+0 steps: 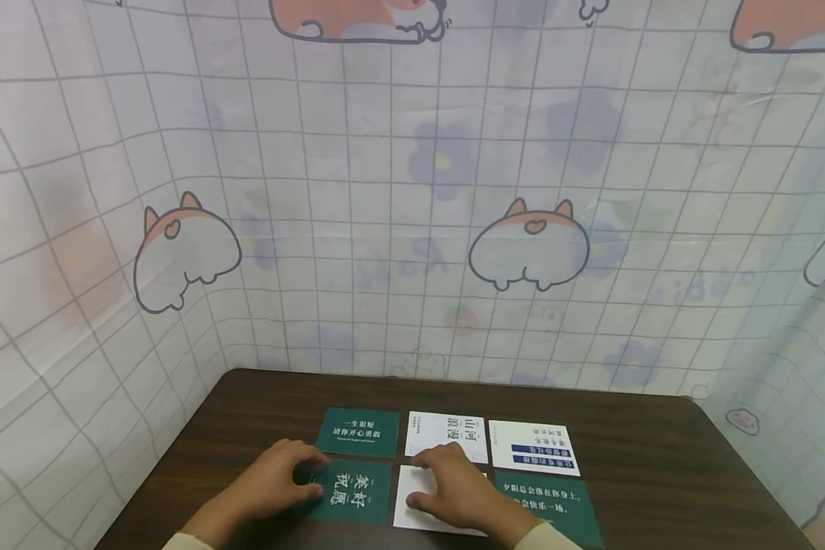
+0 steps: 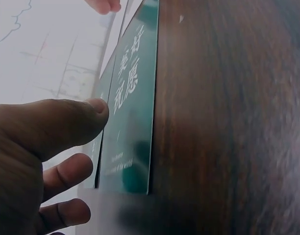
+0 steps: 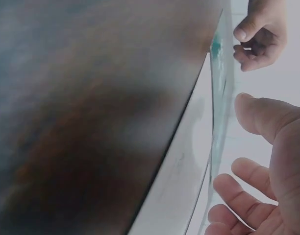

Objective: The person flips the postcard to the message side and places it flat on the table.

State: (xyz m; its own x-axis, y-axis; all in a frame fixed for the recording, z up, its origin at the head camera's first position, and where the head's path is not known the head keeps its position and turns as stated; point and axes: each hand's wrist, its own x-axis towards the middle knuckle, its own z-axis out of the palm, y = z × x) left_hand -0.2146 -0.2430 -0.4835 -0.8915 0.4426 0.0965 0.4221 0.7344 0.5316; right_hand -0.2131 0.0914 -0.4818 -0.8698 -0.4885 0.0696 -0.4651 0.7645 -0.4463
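Note:
My left hand point(image 1: 275, 483) hovers at the left end of a dark green card point(image 1: 360, 504) printed with white Chinese characters. Its fingers are loosely bent, with a gap between thumb and fingertips and nothing held. Over the white card point(image 1: 407, 513) beside it is my right hand point(image 1: 462, 493), covering much of that card. The right thumb and fingers also stand apart, holding nothing. In the left wrist view the thumb overlaps the green card's edge. The right wrist view shows the white card point(image 3: 182, 171) flat beneath the spread right fingers.
Behind these lie another green card point(image 1: 357, 432), a white card with grey characters point(image 1: 447, 437) and one with blue bars point(image 1: 532, 443). A green card point(image 1: 553, 504) lies right of my right hand. The dark wooden table point(image 1: 674, 473) meets a patterned curtain point(image 1: 378, 229).

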